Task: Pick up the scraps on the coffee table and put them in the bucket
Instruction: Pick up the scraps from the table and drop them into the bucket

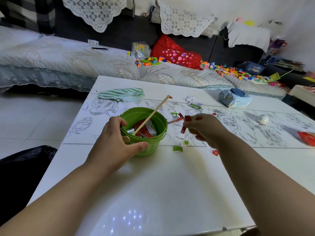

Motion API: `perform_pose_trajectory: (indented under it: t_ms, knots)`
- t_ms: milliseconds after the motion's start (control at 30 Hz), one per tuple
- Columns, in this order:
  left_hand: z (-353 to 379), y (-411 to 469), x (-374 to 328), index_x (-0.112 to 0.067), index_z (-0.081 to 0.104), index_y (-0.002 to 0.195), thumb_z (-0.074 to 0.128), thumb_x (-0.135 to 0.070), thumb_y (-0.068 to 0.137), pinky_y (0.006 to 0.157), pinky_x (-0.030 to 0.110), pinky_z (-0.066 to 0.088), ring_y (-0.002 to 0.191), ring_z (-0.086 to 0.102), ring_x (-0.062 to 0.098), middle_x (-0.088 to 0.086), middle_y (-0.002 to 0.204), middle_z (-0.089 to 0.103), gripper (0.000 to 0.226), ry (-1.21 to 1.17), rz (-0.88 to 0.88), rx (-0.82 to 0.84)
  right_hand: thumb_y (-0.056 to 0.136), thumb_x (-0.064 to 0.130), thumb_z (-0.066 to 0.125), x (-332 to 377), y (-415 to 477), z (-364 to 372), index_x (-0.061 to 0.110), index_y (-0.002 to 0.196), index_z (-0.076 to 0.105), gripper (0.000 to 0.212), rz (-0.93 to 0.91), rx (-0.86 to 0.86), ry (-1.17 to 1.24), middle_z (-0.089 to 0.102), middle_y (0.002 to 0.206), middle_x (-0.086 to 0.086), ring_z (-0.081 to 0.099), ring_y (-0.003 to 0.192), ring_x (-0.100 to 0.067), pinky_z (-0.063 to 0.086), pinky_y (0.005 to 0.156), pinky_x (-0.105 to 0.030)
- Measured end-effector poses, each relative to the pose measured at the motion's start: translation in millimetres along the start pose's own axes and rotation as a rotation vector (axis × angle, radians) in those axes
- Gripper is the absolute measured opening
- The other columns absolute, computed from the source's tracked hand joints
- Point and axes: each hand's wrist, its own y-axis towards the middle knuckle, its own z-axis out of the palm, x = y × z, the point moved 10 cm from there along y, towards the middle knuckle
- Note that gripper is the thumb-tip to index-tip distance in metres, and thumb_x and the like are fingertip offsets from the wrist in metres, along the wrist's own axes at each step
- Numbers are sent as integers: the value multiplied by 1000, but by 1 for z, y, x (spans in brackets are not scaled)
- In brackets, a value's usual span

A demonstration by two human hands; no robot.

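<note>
A green bucket (159, 132) stands on the white coffee table (153, 193), holding red and silver wrappers and a long wooden stick (153, 114). My left hand (117, 140) grips the bucket's near left rim and wall. Just right of the bucket and above the table, my right hand (204, 128) pinches several small red scraps (186, 122). More scraps lie on the table: a green piece (177, 148), a red bit (215, 152), a red-and-silver wrapper (176, 117) and white-green packets (195, 103).
A green-striped cloth (121, 94) lies behind the bucket. A blue tissue pack (234, 99), a white ball (263, 119) and a red packet (306, 137) sit to the right. A black bag (22, 167) is left of the table. The sofa behind holds toy bricks (226, 70).
</note>
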Motion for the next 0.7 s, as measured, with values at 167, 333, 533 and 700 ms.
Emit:
perform_pose_trajectory:
  t_ms: [167, 333, 533, 700]
  knots:
    - [0, 0, 1, -32, 33, 107, 80, -47, 60, 61, 20, 41, 84, 52, -7, -8, 113, 41, 68, 2, -5, 1, 80, 10, 70, 71, -20, 22, 9, 86, 63, 9, -190, 74, 60, 62, 71, -6, 55, 58, -11, 43, 54, -25]
    - [-1, 0, 2, -33, 32, 105, 80, -48, 59, 61, 21, 41, 84, 52, -7, -8, 113, 41, 68, 4, -5, -1, 71, 19, 78, 110, -33, 67, 8, 85, 71, 20, -406, 40, -401, 64, 72, 1, 65, 72, -17, 55, 65, -34]
    - [-3, 1, 3, -33, 32, 105, 80, -48, 59, 62, 23, 41, 83, 52, -6, -7, 114, 42, 68, -1, -2, -5, 72, 22, 78, 100, -24, 56, 15, 85, 73, 15, -387, 10, -403, 67, 67, 2, 66, 63, -11, 54, 58, -27]
    - [-3, 2, 2, -32, 31, 105, 80, -47, 60, 60, 18, 39, 81, 50, -9, -7, 114, 41, 68, 8, -4, -5, 76, 18, 71, 55, 14, 6, 9, 89, 76, 16, -250, -155, -517, 69, 68, -5, 64, 62, -15, 56, 70, -30]
